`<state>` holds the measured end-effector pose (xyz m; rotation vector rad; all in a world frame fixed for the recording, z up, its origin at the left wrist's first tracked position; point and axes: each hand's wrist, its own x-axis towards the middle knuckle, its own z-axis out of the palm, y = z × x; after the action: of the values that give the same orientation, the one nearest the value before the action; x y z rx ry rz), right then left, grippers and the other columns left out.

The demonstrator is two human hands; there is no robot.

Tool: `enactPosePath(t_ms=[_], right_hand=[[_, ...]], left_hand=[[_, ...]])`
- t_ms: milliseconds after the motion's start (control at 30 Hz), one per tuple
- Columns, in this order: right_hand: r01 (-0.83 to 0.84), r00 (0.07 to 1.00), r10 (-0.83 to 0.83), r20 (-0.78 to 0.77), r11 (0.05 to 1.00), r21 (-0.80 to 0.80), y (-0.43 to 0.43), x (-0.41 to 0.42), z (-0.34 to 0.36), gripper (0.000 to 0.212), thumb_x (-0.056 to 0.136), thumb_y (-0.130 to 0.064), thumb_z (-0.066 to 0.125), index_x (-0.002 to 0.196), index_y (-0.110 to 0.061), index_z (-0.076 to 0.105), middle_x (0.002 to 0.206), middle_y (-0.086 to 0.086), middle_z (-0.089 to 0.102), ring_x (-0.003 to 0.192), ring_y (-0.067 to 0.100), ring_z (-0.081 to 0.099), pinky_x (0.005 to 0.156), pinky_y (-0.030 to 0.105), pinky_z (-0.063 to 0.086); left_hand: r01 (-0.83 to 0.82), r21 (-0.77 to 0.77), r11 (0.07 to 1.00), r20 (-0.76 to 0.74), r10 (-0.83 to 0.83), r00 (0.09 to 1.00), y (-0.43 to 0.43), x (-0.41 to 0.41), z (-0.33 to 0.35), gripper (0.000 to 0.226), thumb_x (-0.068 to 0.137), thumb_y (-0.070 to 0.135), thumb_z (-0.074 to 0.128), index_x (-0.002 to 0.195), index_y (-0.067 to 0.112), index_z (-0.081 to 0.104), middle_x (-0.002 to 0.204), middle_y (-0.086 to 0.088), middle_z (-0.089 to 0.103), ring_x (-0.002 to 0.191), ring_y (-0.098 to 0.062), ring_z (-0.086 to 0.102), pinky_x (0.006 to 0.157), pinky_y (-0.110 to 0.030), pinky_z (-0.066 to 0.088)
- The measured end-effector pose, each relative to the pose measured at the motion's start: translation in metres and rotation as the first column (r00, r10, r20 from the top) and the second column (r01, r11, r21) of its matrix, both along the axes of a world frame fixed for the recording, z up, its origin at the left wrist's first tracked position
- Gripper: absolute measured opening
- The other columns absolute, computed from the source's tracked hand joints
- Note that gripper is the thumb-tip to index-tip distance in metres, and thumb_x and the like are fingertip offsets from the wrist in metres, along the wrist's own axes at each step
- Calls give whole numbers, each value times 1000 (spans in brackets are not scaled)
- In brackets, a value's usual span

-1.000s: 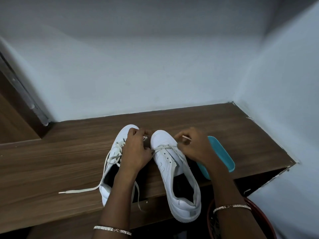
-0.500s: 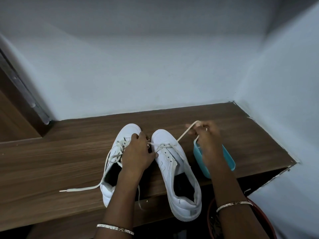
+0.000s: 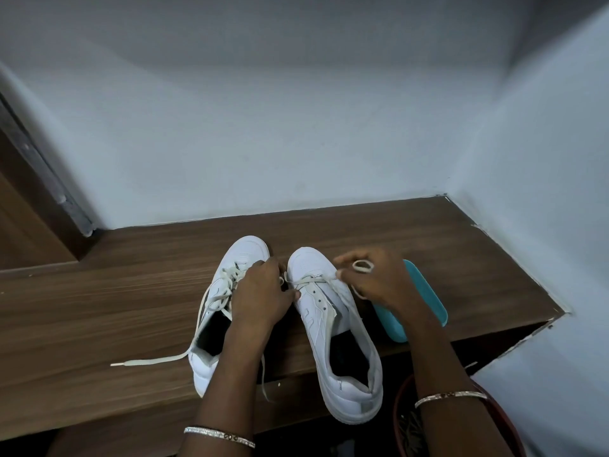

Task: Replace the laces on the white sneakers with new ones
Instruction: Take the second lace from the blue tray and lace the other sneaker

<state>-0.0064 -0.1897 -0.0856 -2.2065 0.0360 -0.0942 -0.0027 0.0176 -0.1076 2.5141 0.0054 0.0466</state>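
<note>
Right sneaker [image 3: 329, 319] points toe toward wall [image 3: 296, 143] (long axis near-far). Left hand [image 3: 260, 300] pinches its lace [image 3: 313, 279]; right hand [image 3: 380, 286] curls fingers round the lace's loop.

Left hand [image 3: 260, 291] covers the middle lacing of the left white low-top sneaker [image 3: 245, 253]; its fingertips are hidden, grip undeterminable. Right hand [image 3: 379, 282], pinching the cream flat lace [image 3: 362, 266], and its forearm cover part of the teal oblong plastic tray [image 3: 425, 291]. Dark red round basket [image 3: 504, 420]: cut off by the lower edge, partly behind the forearm, contents indistinct.
</note>
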Motion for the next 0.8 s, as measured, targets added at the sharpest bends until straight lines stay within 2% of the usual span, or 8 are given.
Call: enactPosePath(t_ms=[100,233,400,467,567,667,733,800], right_hand=[[-113,993,101,-64,965,-236,9,6,-9,9,80,-35,76,88,-35,79,92,-19,75,91,-1,67,87,35,56],[-27,996,2,-91,963,-268,10,8,-13,9,83,-31,71,75,-34,72,85,-17,72,88,5,65,85,38,54],[294,954,-295,46,956,15,3,10,-8,16,91,-12,49,86,-24,60,81,-13,70,81,10,63,75,34,48],[415,897,-442,29,862,293,-4,11,-3,14,98,-14,46,95,-20,59,80,-8,72,65,7,57,63,31,45],[469,854,-481,-199,546,694,-15,9,7,16,104,-15,40,97,-16,54,77,2,73,37,5,34,40,22,28],[480,837,-448,-315,322,816,-21,6,10,20,104,-15,43,90,-17,57,63,-1,50,34,6,27,39,20,22],[489,846,-437,-306,404,773,-21,4,11,12,97,-23,56,95,-14,64,65,-3,44,38,5,31,39,20,26],[436,894,-391,-219,647,626,-18,1,13,15,89,-30,67,94,-16,70,73,-5,57,50,6,45,44,21,36]], left_hand=[[-4,14,1000,6,4,1000,0,0,0,43,73,31,83,107,20,59,108,-3,57,100,-26,62,86,-42,52],[-22,18,1000,3,22,1000,0,-1,1,47,72,32,84,109,18,59,110,-4,52,99,-27,60,83,-40,51],[-30,26,999,-14,31,999,0,-2,2,50,72,32,85,111,17,58,113,-5,51,99,-27,60,82,-39,51],[-30,32,999,-17,30,999,0,-2,2,52,72,33,84,113,16,57,114,-6,51,100,-28,60,82,-40,52],[-31,42,999,-24,32,999,0,-2,1,53,73,33,84,114,15,57,115,-6,52,102,-29,60,84,-41,52],[-33,39,999,-24,34,999,1,-1,1,51,72,34,84,112,16,57,113,-6,55,103,-29,61,86,-42,52],[-31,27,999,-25,32,999,1,-1,0,49,72,33,84,111,17,58,112,-6,56,103,-27,61,86,-41,51],[-28,18,999,-22,28,999,1,0,0,46,72,32,84,108,18,58,110,-5,56,101,-26,62,86,-40,51]])
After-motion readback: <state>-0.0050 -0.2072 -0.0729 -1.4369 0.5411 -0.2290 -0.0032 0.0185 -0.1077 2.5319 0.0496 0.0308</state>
